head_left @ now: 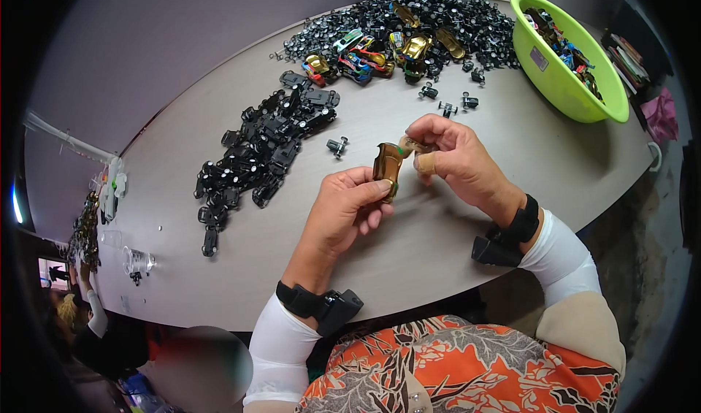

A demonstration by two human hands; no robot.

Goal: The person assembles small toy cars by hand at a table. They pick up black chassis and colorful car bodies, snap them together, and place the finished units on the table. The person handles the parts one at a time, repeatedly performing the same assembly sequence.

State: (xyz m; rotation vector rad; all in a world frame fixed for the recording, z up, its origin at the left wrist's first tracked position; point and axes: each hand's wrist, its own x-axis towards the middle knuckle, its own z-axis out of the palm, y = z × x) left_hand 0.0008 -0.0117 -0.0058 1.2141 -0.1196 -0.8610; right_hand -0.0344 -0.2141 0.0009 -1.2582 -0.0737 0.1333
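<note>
Above the table (409, 245), a gold-brown toy car body (388, 166) is clamped between the thumb and fingers of the left hand (345, 205). The right hand (461, 156) is positioned at the body's far end; whether its bent fingers grip a part cannot be determined. A small wheeled part (336, 146) lies nearby. Black chassis (283, 124) are piled farther left; a green basin (549, 78) stands far right.

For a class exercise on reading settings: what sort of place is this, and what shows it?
Probably a toy-car workshop: the table bears a heap of small black wheeled parts, a green tub holds colourful pieces, and the left hand holds a gold-brown car body.
</note>
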